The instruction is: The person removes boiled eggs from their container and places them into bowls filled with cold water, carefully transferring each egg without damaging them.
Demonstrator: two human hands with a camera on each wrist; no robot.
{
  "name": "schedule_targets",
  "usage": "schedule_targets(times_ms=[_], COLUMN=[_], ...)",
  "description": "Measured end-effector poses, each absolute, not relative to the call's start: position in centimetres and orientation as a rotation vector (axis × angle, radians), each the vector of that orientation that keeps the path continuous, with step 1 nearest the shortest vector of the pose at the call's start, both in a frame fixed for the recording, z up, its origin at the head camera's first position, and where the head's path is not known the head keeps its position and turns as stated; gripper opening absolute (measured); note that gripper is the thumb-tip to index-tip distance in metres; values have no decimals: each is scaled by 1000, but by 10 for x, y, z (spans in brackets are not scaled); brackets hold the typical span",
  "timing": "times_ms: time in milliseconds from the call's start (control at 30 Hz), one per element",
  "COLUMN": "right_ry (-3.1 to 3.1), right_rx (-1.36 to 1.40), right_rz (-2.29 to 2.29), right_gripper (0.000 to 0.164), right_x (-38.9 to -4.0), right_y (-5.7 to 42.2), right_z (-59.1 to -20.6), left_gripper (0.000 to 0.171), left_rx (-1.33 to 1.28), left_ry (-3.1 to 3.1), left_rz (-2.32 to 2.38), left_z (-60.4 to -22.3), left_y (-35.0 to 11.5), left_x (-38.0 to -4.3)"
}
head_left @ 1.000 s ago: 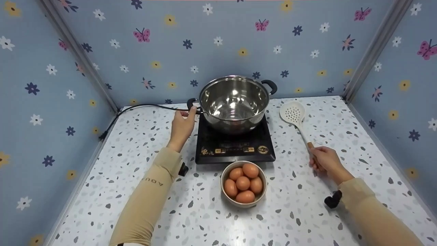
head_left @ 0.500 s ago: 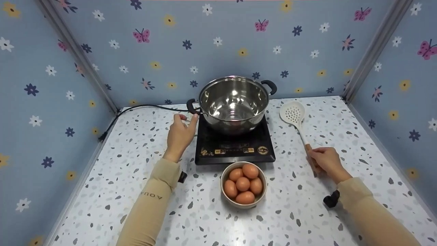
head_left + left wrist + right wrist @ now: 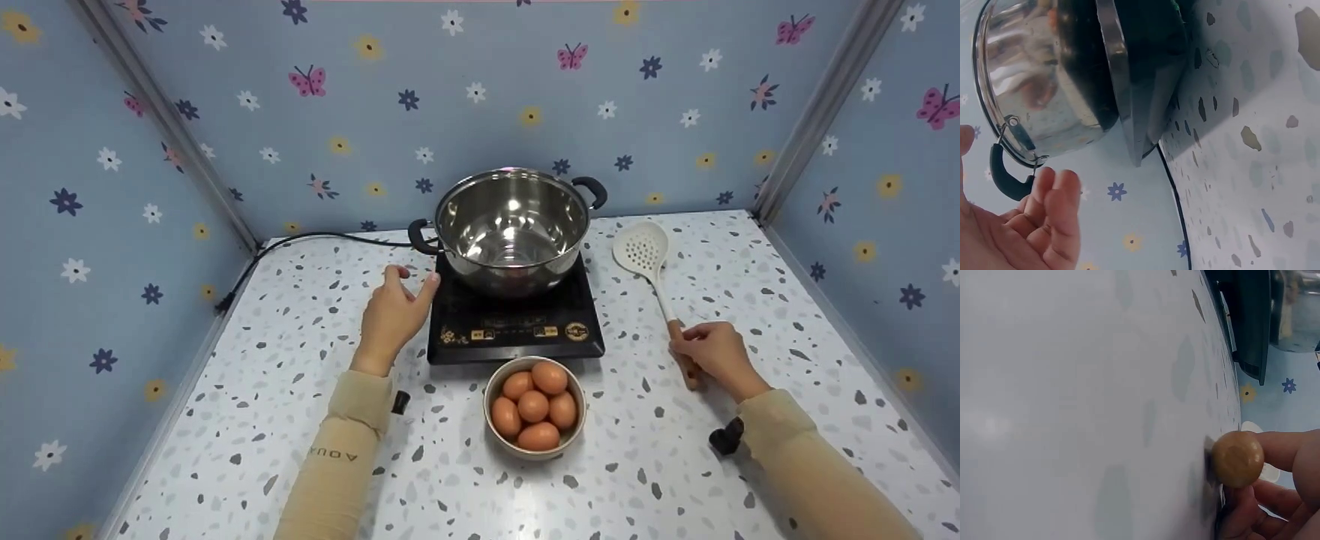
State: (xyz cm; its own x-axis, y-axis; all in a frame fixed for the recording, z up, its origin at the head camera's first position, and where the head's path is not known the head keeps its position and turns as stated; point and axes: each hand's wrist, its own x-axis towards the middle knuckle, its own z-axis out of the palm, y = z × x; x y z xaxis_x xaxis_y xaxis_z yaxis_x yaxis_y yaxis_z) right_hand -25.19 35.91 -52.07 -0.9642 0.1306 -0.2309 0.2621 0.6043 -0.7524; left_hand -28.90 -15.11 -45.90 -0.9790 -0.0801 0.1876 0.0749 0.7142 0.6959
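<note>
My left hand is just left of the induction cooker, holding nothing, with its thumb stretched out. In the left wrist view its fingers bend loosely near the pot's black side handle. A steel pot stands on the cooker. On the right, my right hand pinches the wooden handle of a white skimmer lying on the table. The right wrist view shows the handle's round end between thumb and fingers.
A bowl of brown eggs stands in front of the cooker. A black power cord runs along the back left. Flowered panels enclose the speckled table at the back and sides.
My left hand has come away from the pot's left handle and moved toward me. My right hand has loosened around the skimmer's handle, and more of the handle's end shows.
</note>
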Motion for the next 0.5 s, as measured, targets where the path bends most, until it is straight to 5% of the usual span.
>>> schedule_targets(times_ms=[500], right_ry=[2822], right_rx=[59], right_rz=[-814], right_gripper=[93], right_x=[-260], right_y=[334], right_z=[-462], left_gripper=[100], left_rx=[-62], left_ry=[-2875], left_rz=[-799], left_z=[-463], left_y=[-145], left_x=[-272])
